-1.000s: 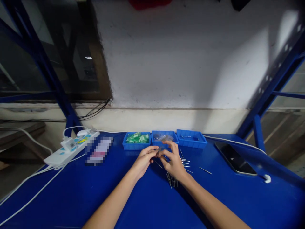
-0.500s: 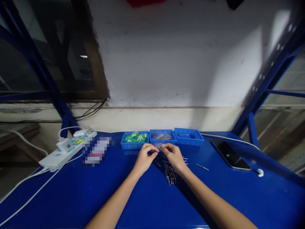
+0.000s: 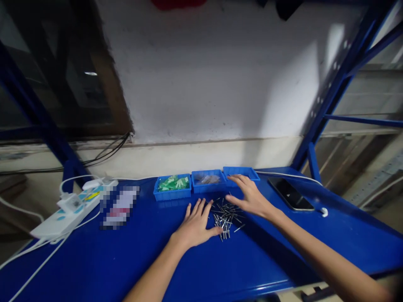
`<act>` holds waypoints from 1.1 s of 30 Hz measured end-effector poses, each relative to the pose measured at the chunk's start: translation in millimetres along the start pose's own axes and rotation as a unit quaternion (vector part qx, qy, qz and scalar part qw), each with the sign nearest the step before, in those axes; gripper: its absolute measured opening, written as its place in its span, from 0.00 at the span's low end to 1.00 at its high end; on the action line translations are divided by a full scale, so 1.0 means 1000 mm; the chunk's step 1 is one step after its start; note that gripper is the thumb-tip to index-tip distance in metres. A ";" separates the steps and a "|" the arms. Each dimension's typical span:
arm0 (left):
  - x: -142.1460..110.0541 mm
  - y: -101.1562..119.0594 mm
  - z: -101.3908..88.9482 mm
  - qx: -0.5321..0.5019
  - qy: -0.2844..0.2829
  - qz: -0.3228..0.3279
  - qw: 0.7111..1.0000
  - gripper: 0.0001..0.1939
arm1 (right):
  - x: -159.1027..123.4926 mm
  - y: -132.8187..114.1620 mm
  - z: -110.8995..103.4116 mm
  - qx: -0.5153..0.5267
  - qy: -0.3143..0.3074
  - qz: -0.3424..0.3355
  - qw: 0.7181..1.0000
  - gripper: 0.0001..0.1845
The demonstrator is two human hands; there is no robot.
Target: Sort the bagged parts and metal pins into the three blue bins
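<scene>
My left hand [image 3: 195, 223] lies flat on the blue table [image 3: 126, 260], fingers stretched out, its thumb touching a pile of several thin metal pins [image 3: 226, 214]. My right hand [image 3: 248, 195] hovers open just right of the pins, fingers spread toward the right-hand blue tray [image 3: 250, 172]. Three small blue trays stand in a row behind: the left tray [image 3: 171, 193] holds green parts [image 3: 174, 182], the middle tray [image 3: 208, 187] holds a clear bag. Neither hand holds anything.
A black phone [image 3: 290, 193] with a white cable lies at the right. A white power strip [image 3: 63, 209] with plugs and cords sits at the left, next to a blurred card [image 3: 119, 206]. Blue shelf posts rise on both sides, a white wall behind.
Both hands were pinched together over a small item in front of the middle tray. They have since parted and opened: the left now lies flat beside the pins, the right has moved right.
</scene>
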State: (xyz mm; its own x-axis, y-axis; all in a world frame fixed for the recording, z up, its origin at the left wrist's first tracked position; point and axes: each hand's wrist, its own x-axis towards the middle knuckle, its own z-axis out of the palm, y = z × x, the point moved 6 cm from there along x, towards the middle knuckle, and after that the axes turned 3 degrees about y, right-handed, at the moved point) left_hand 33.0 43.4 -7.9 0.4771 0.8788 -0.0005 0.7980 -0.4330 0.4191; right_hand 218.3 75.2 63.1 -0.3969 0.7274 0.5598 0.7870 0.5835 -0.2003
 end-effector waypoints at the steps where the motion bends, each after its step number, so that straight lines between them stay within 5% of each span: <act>1: -0.001 0.003 0.002 0.001 -0.013 0.002 1.000 0.48 | -0.021 0.010 0.006 0.008 -0.051 -0.006 0.999 0.40; 4: -0.003 0.010 0.004 -0.002 -0.042 0.012 0.999 0.55 | -0.082 0.044 0.016 -0.001 -0.175 0.002 0.985 0.58; 8: 0.007 0.016 0.003 -0.003 -0.029 0.026 0.999 0.59 | -0.111 0.072 0.019 -0.012 -0.208 0.049 0.977 0.60; 12: 0.021 0.021 0.007 -0.002 0.010 0.040 0.999 0.56 | -0.087 0.059 0.035 -0.001 -0.201 0.035 0.979 0.59; 21: 0.020 0.016 0.007 -0.002 0.110 0.016 0.994 0.31 | -0.030 -0.022 0.086 0.116 -0.222 -0.064 0.966 0.62; 28: 0.020 0.013 0.003 -0.040 0.139 0.008 0.989 0.28 | -0.024 -0.041 0.087 0.145 -0.205 -0.083 0.964 0.59; 33: 0.019 0.003 -0.009 -0.135 0.210 -0.005 0.968 0.24 | -0.015 -0.050 0.082 0.157 -0.192 -0.104 0.963 0.59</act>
State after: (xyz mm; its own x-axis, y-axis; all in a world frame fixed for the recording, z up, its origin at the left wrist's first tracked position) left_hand 41.4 60.2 1.5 0.2322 0.9116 0.3392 0.6497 -0.4049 0.6433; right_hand 145.7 64.6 -0.9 -0.7236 0.6273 0.2881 0.5133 0.7680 -0.3830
